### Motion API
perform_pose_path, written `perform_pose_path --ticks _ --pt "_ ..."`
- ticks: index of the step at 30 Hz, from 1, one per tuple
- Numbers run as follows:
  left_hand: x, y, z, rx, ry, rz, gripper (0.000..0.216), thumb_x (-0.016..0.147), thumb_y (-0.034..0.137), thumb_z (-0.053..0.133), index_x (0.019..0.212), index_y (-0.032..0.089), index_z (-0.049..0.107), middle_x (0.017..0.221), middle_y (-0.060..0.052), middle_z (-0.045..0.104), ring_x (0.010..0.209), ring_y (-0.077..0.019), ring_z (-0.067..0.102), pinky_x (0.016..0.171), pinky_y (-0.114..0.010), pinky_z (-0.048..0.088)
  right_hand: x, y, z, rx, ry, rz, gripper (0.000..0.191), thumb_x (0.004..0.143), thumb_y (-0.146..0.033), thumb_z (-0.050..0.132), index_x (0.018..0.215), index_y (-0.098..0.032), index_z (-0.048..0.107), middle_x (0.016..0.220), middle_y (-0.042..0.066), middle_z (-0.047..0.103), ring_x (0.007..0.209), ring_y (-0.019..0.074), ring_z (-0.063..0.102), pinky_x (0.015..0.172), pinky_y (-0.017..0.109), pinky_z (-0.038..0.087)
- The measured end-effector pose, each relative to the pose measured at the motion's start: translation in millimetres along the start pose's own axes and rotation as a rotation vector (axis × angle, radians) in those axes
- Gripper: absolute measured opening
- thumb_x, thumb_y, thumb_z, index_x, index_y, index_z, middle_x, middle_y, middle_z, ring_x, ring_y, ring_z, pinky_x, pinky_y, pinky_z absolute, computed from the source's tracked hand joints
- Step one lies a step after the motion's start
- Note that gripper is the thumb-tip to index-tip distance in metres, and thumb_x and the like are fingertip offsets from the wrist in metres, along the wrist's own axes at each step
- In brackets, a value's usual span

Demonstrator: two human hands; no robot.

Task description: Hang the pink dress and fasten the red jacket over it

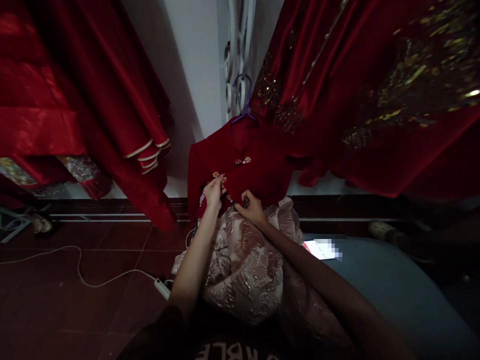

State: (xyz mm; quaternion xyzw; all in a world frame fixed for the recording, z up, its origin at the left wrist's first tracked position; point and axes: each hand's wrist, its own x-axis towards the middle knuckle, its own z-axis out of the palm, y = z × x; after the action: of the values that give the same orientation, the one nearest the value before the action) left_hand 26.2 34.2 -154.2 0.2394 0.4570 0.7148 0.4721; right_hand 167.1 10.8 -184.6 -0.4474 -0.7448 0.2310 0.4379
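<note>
A red jacket with beaded flower-shaped fastenings hangs in front of me on a purple hanger. My left hand is closed at its front, with thumb and fingertips pinching beside a flower fastening. Another fastening sits higher, near the neckline. At the lower front edge my right hand is closed, fingers curled and pinching the jacket. Between my fingers any small detail is too dark to make out. Below the jacket, a shiny pinkish brocade skirt spreads in folds under my forearms.
Red garments hang on the left, and gold-sequined red ones on the right. A lit phone lies on a blue-grey surface. A power strip with a white cable is on the tiled floor. A shoe shows at right.
</note>
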Motion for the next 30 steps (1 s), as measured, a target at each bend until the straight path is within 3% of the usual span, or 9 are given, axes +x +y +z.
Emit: perform_pose_path --ticks 2,4,7,10,14,18,20,25,30 --pt "1.7 8.3 10.6 0.135 -0.100 0.088 0.026 0.075 0.038 0.064 0.082 0.014 0.070 0.081 -0.005 0.071 0.073 -0.0148 0.064 0.070 -0.029 0.052 0.2 3.6 0.3 -0.010 -0.010 -0.001 0.016 0.066 -0.025 0.051 0.069 -0.021 0.035 0.061 -0.005 0.040 0.056 0.0097 0.036 0.055 0.020 0.031" --pt "5.4 21.1 21.6 0.307 -0.188 0.334 0.024 0.076 0.038 0.064 0.078 0.015 0.071 0.079 -0.005 0.069 0.076 -0.0161 0.064 0.075 -0.029 0.050 0.3 8.1 0.9 -0.022 -0.016 0.007 0.015 0.067 -0.024 0.049 0.066 -0.021 0.034 0.059 -0.005 0.037 0.056 0.0096 0.035 0.055 0.020 0.030" --pt "13.7 40.2 34.5 0.568 -0.286 0.792 0.017 0.079 0.033 0.064 0.089 0.021 0.071 0.093 -0.006 0.066 0.093 -0.0188 0.060 0.084 -0.029 0.047 0.5 14.4 2.1 -0.039 -0.016 0.022 0.015 0.067 -0.023 0.049 0.065 -0.020 0.034 0.057 -0.005 0.035 0.056 0.0094 0.033 0.055 0.020 0.028" --pt "20.2 49.6 41.0 0.777 -0.417 1.041 0.017 0.080 0.028 0.063 0.095 0.023 0.069 0.102 -0.008 0.062 0.100 -0.0215 0.055 0.083 -0.031 0.048 0.5 18.0 3.1 -0.047 -0.015 0.031 0.015 0.066 -0.023 0.050 0.065 -0.020 0.034 0.057 -0.005 0.034 0.056 0.0093 0.032 0.055 0.020 0.027" --pt "20.8 54.7 42.0 1.001 -0.521 1.165 0.018 0.083 0.031 0.058 0.094 0.019 0.067 0.104 -0.011 0.060 0.101 -0.0240 0.054 0.085 -0.036 0.047 0.0 19.2 4.1 -0.041 -0.010 0.030 0.018 0.067 -0.025 0.051 0.065 -0.020 0.034 0.058 -0.006 0.033 0.056 0.0092 0.031 0.054 0.020 0.026" --pt "19.3 62.9 44.2 1.481 -0.519 1.318 0.025 0.090 0.029 0.045 0.096 0.015 0.063 0.113 -0.013 0.058 0.109 -0.0247 0.051 0.094 -0.042 0.043 -0.3 18.4 4.6 -0.017 -0.015 0.041 0.018 0.067 -0.028 0.051 0.064 -0.020 0.035 0.058 -0.006 0.035 0.056 0.0091 0.031 0.055 0.020 0.026" --pt "20.9 65.9 47.9 1.615 -0.506 1.414 0.026 0.090 0.027 0.042 0.099 0.013 0.062 0.114 -0.014 0.057 0.112 -0.0252 0.050 0.099 -0.045 0.039 -0.1 18.0 4.3 -0.006 -0.013 0.043 0.017 0.068 -0.028 0.051 0.065 -0.020 0.036 0.058 -0.006 0.036 0.057 0.0090 0.032 0.056 0.020 0.027" --pt "31.8 73.6 56.6 1.655 -0.609 1.577 0.025 0.092 0.023 0.036 0.102 0.012 0.058 0.102 -0.011 0.060 0.107 -0.0213 0.052 0.111 -0.051 0.028 1.4 19.2 2.9 -0.051 -0.047 0.052 0.019 0.068 -0.030 0.052 0.067 -0.020 0.036 0.059 -0.005 0.036 0.057 0.0093 0.033 0.056 0.020 0.027" --pt "44.3 80.9 55.9 1.585 -0.795 1.586 0.024 0.092 0.014 0.034 0.107 0.017 0.053 0.096 -0.005 0.060 0.103 -0.0149 0.053 0.116 -0.047 0.024 1.5 21.4 3.8 -0.075 -0.048 0.068 0.021 0.067 -0.033 0.054 0.068 -0.021 0.037 0.057 -0.006 0.036 0.054 0.0096 0.033 0.053 0.021 0.026"
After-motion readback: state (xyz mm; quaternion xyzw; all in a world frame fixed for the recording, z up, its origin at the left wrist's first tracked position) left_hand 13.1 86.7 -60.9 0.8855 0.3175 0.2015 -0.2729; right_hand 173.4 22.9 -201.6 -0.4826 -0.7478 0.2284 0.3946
